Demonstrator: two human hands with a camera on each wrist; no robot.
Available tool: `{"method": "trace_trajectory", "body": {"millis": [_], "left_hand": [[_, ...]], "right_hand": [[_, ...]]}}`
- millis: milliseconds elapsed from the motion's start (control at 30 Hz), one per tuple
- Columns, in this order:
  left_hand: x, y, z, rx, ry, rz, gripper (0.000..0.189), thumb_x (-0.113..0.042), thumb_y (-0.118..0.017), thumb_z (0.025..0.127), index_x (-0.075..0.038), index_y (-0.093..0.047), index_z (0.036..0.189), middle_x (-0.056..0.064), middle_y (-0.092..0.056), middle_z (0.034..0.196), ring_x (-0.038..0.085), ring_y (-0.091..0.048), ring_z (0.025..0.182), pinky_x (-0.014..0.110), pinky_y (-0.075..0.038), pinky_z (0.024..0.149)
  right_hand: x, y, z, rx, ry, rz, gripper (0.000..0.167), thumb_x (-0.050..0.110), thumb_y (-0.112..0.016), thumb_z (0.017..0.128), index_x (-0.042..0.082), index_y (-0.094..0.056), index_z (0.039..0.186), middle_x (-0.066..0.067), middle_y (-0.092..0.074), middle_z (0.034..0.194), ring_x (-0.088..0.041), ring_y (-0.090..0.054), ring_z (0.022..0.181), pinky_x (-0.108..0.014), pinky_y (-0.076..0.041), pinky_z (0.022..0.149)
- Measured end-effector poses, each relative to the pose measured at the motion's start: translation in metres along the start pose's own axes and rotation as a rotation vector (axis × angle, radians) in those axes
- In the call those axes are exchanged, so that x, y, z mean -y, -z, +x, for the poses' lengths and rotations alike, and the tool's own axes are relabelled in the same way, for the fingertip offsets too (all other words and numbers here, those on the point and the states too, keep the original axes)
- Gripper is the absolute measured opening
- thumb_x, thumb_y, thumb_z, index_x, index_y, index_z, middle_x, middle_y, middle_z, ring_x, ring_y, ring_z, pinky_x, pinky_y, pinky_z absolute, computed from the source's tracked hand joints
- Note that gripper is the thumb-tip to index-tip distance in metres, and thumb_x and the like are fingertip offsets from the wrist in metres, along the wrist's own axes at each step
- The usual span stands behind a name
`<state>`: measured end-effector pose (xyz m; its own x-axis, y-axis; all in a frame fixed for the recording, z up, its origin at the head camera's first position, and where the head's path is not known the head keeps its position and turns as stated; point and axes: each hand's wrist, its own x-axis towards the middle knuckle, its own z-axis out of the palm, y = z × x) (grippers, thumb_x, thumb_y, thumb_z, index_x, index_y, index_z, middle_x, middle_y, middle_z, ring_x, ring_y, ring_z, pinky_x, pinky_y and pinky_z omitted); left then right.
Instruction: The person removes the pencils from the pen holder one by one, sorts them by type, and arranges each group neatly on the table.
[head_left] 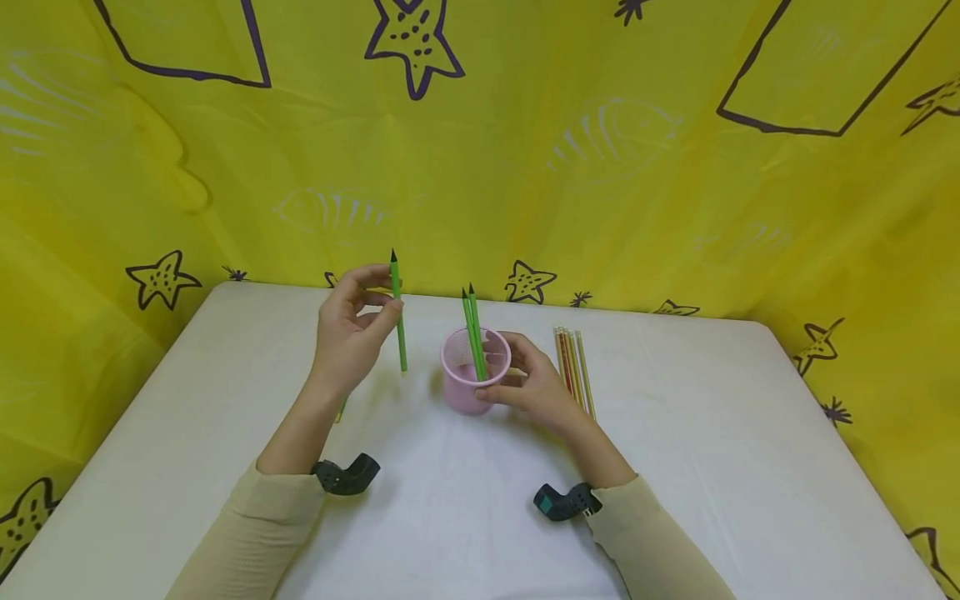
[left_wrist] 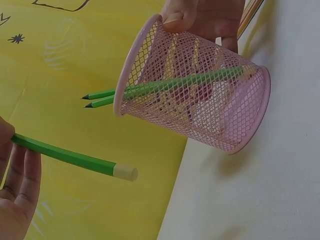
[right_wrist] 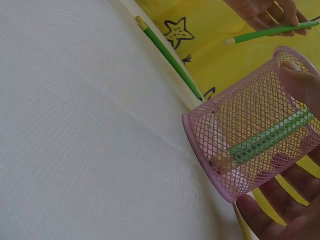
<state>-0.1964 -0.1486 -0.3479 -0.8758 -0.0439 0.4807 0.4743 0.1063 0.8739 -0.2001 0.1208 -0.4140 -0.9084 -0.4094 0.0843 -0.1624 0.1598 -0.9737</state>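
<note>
In the head view my left hand (head_left: 352, 329) pinches a green pencil (head_left: 399, 325) between thumb and fingers, dark point up, above the table. Its pale end shows in the left wrist view, facing the cup's side. My right hand (head_left: 528, 379) grips a pink mesh pencil cup (head_left: 459, 396) by its right side, thumb over the near rim. Two green pencils (head_left: 476, 333) lean inside the cup, points upward. Another green pencil (right_wrist: 170, 60) lies on the table, mostly hidden behind my left forearm in the head view.
Right of the cup, a row of gold and red pencils (head_left: 576, 367) lies on the white-covered table (head_left: 720, 442), partly behind my right hand. A yellow cloth (head_left: 480, 167) with starfish and fish drawings hangs along the table's back edge. Each wrist wears a black camera mount (head_left: 348, 475).
</note>
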Motion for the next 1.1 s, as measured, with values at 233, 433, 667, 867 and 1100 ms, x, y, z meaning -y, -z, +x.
{"method": "trace_trajectory", "body": {"millis": [233, 433, 667, 867, 1100], "left_hand": [[0.005, 0.001, 0.000, 0.011, 0.017, 0.021, 0.038, 0.003, -0.064, 0.092, -0.002, -0.056, 0.130, 0.007, -0.060, 0.114, 0.019, -0.061, 0.092, 0.018, -0.057, 0.076], [0.010, 0.003, 0.001, 0.018, 0.032, 0.035, 0.038, 0.002, -0.063, 0.093, -0.002, -0.056, 0.130, 0.011, -0.060, 0.115, 0.017, -0.062, 0.092, 0.018, -0.058, 0.077], [0.015, 0.004, 0.002, 0.030, 0.055, 0.054, 0.038, 0.001, -0.063, 0.093, -0.003, -0.057, 0.130, 0.011, -0.060, 0.116, 0.017, -0.062, 0.094, 0.018, -0.058, 0.077], [0.020, 0.007, 0.003, 0.028, 0.076, 0.080, 0.038, 0.000, -0.063, 0.093, -0.003, -0.057, 0.131, 0.013, -0.060, 0.116, 0.017, -0.062, 0.094, 0.017, -0.058, 0.078], [0.024, 0.008, 0.003, 0.024, 0.091, 0.089, 0.039, 0.001, -0.062, 0.092, -0.003, -0.057, 0.130, 0.013, -0.060, 0.116, 0.016, -0.063, 0.094, 0.017, -0.058, 0.077]], "right_hand": [[0.001, 0.000, 0.000, -0.002, -0.014, -0.013, 0.078, 0.004, -0.086, 0.074, 0.017, -0.048, 0.141, -0.006, -0.058, 0.138, -0.031, -0.058, 0.123, -0.045, -0.053, 0.100], [0.000, 0.000, 0.001, -0.001, -0.007, -0.013, 0.077, 0.006, -0.086, 0.074, 0.017, -0.049, 0.140, -0.006, -0.058, 0.138, -0.031, -0.058, 0.123, -0.047, -0.052, 0.100], [0.001, 0.000, 0.001, -0.003, -0.012, -0.023, 0.078, 0.005, -0.086, 0.074, 0.016, -0.048, 0.141, -0.006, -0.059, 0.138, -0.030, -0.057, 0.124, -0.045, -0.053, 0.100], [0.001, -0.001, 0.001, 0.003, -0.001, -0.016, 0.079, 0.007, -0.087, 0.074, 0.015, -0.048, 0.142, -0.006, -0.058, 0.138, -0.029, -0.058, 0.122, -0.044, -0.053, 0.099], [0.000, 0.000, 0.001, -0.002, -0.018, -0.017, 0.079, 0.007, -0.087, 0.074, 0.015, -0.047, 0.142, -0.006, -0.059, 0.137, -0.029, -0.059, 0.121, -0.045, -0.053, 0.099]]}}
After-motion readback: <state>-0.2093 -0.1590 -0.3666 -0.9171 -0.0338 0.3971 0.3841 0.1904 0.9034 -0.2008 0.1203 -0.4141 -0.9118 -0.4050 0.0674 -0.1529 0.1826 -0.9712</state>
